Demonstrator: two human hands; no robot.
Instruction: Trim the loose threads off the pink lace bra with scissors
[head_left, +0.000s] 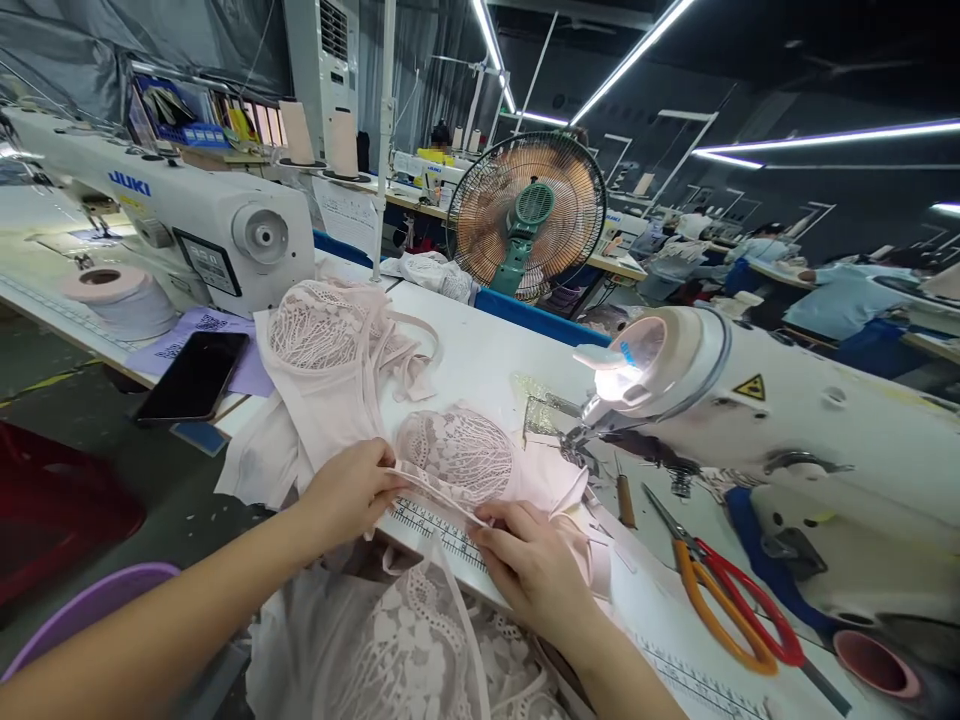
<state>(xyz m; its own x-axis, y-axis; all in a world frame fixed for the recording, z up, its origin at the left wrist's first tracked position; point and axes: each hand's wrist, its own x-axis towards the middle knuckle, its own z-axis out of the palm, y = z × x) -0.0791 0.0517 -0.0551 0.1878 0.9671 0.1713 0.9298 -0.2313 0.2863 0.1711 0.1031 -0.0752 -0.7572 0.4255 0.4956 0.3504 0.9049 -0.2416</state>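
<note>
Both my hands are on a pale pink lace bra cup piece [457, 455] at the front edge of the white sewing table [480, 350]. Left hand [352, 490] pinches a thin pink strap edge [435, 490] between thumb and fingertips, fingers curled closed on it. Right hand [532, 560] lies knuckles up on the same edge, fingertips pressing or gripping it just beside the left; can't tell which. The strap runs taut between the two hands, over a printed ruler strip [439, 530] along the table edge. The cup sits just left of the sewing machine head [750, 420]; its lamp [622, 370] is on, and the needle area [577, 450] is near but apart from the fabric. More pink lace garments: a pile [330, 360] behind my left hand, another bunch [420, 650] hanging off the table edge under my wrists. Orange-and-red handled scissors [720, 590] lie right of my right hand, well clear. Black phone [193, 375] lies on the neighbouring table next to a JUKI machine [187, 220]. Green desk fan [529, 215] stands behind the table. Other people sit at work far right, in the background.
</note>
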